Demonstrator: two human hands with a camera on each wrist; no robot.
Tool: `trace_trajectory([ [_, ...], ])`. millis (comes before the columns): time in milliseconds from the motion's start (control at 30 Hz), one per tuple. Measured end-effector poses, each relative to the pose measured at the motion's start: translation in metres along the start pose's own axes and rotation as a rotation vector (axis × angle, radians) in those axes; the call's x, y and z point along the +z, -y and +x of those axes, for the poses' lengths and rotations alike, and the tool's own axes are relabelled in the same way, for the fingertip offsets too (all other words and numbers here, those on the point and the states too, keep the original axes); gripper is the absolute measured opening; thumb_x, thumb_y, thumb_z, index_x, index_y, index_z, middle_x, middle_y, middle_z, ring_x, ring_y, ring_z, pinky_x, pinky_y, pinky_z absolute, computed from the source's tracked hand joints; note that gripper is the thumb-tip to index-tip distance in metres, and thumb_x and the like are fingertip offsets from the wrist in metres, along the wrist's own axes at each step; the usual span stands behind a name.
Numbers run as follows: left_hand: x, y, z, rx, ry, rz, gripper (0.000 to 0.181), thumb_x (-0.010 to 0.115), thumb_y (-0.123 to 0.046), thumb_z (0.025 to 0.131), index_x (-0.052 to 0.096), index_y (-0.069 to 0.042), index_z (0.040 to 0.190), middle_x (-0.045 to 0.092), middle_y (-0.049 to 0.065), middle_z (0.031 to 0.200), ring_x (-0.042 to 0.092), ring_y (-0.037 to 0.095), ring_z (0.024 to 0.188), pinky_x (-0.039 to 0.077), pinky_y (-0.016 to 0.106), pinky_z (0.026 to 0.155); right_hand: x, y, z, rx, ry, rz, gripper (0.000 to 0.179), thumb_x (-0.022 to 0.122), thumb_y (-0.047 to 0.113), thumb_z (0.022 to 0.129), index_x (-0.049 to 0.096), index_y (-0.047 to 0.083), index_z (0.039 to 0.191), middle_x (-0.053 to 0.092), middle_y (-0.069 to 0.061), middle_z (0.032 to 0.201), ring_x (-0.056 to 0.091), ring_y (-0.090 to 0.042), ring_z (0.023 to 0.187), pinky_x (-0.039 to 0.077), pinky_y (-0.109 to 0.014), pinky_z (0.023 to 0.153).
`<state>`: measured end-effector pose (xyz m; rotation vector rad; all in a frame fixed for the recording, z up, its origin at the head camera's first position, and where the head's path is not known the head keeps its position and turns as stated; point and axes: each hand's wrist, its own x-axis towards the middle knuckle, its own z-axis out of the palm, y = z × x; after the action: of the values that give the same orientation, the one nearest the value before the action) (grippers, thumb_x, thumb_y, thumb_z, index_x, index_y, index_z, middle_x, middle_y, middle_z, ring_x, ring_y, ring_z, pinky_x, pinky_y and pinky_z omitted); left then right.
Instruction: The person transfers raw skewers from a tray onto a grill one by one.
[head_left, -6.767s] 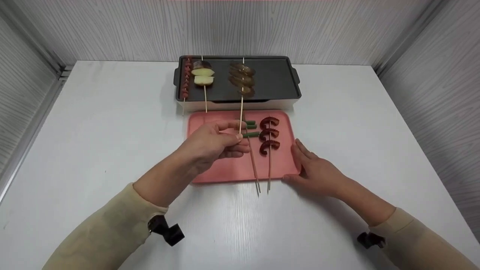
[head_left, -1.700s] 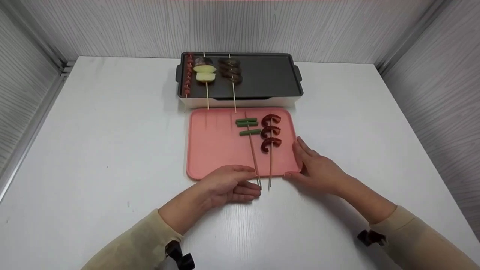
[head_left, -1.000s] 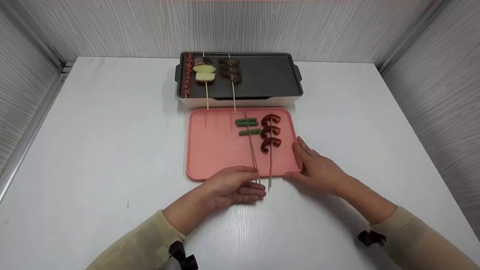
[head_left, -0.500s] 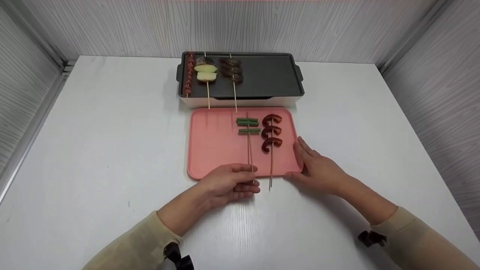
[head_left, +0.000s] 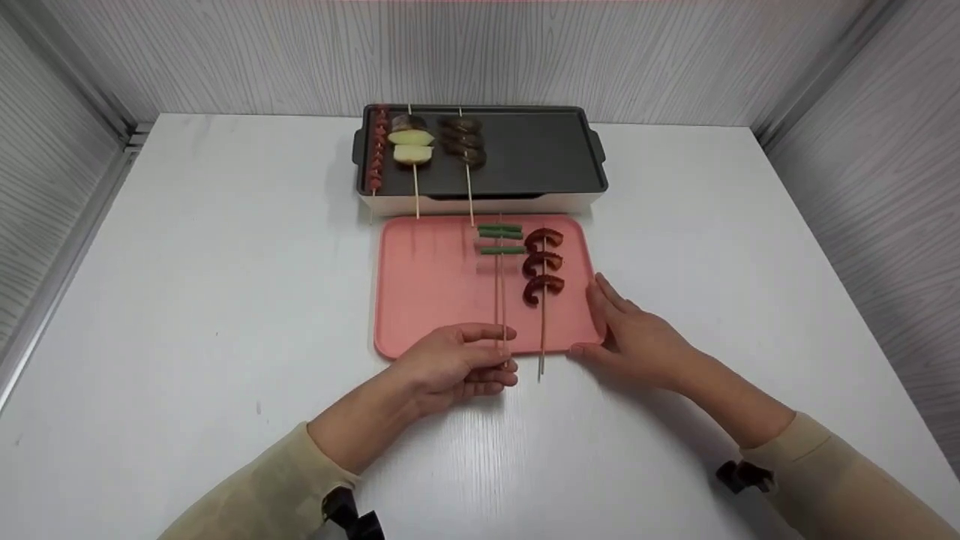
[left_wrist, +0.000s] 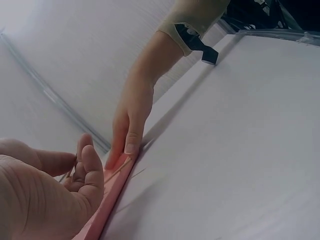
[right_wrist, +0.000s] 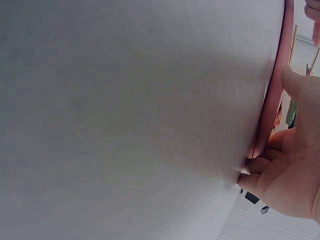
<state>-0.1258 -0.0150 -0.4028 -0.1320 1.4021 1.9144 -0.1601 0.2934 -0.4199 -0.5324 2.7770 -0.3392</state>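
Note:
My left hand (head_left: 450, 365) pinches the stick of a green bean skewer (head_left: 502, 251) near its lower end, between thumb and fingers. The green pieces hang just above the pink tray (head_left: 424, 300), with their shadow below them. In the left wrist view the left thumb and fingers meet around the thin stick. My right hand (head_left: 641, 343) grips the tray's near right corner, thumb at the front edge and fingers along the right side; the right wrist view shows its fingers (right_wrist: 272, 165) bent at the rim. A skewer of curled red tentacle pieces (head_left: 544, 262) lies on the tray's right part.
Behind the tray stands a dark grill plate (head_left: 540, 154) on a light base. On its left part lie a red skewer (head_left: 377, 150), a skewer with pale yellow slices (head_left: 411, 146) and a brown skewer (head_left: 462, 141), their sticks jutting over the front. Walls enclose the table.
The left hand laid the brown skewer down on the grill plate and moved to the tray's front. It took the green bean skewer, straightened it and lifted its far end. The right hand stayed.

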Motion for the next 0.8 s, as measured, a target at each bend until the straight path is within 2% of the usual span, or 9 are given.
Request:
trace_trajectory([
  [200,0.005,-0.003,-0.003,-0.004,0.002,0.023,0.042,0.068,-0.006,0.104,0.061,-0.001,0.145,0.078,0.012,0.095,0.077,0.019,0.085,0.063,0.031,0.081,0.001,-0.001,-0.001,0.000,-0.013,0.008,0.107,0.058,0.074,0.097,0.018,0.006,0.169,0.013,-0.015,0.176,0.037,-0.046,0.151,0.046,-0.060,0.112],
  [433,0.010,-0.010,-0.006,0.025,0.016,0.075,0.042,0.067,-0.006,0.105,0.061,-0.003,0.146,0.078,0.013,0.097,0.078,0.018,0.084,0.063,0.031,0.080,0.002,-0.002,-0.001,0.001,-0.011,0.017,0.108,0.059,0.074,0.097,0.017,0.006,0.169,0.013,-0.015,0.176,0.036,-0.045,0.152,0.047,-0.059,0.112],
  [633,0.015,-0.027,-0.007,0.052,0.006,0.093,0.039,0.066,-0.006,0.106,0.063,-0.006,0.145,0.078,0.011,0.092,0.078,0.018,0.082,0.064,0.031,0.079,0.002,-0.002,-0.001,-0.018,-0.030,0.025,0.107,0.059,0.072,0.098,0.018,0.003,0.168,0.015,-0.017,0.175,0.038,-0.047,0.150,0.048,-0.060,0.110],
  [800,0.019,-0.044,-0.002,0.058,-0.025,0.066,0.037,0.066,-0.005,0.105,0.067,-0.009,0.141,0.078,0.012,0.093,0.077,0.018,0.082,0.064,0.033,0.082,0.002,-0.002,0.000,-0.021,-0.026,0.032,0.107,0.059,0.073,0.098,0.018,0.003,0.168,0.013,-0.016,0.176,0.036,-0.046,0.151,0.046,-0.060,0.112],
])
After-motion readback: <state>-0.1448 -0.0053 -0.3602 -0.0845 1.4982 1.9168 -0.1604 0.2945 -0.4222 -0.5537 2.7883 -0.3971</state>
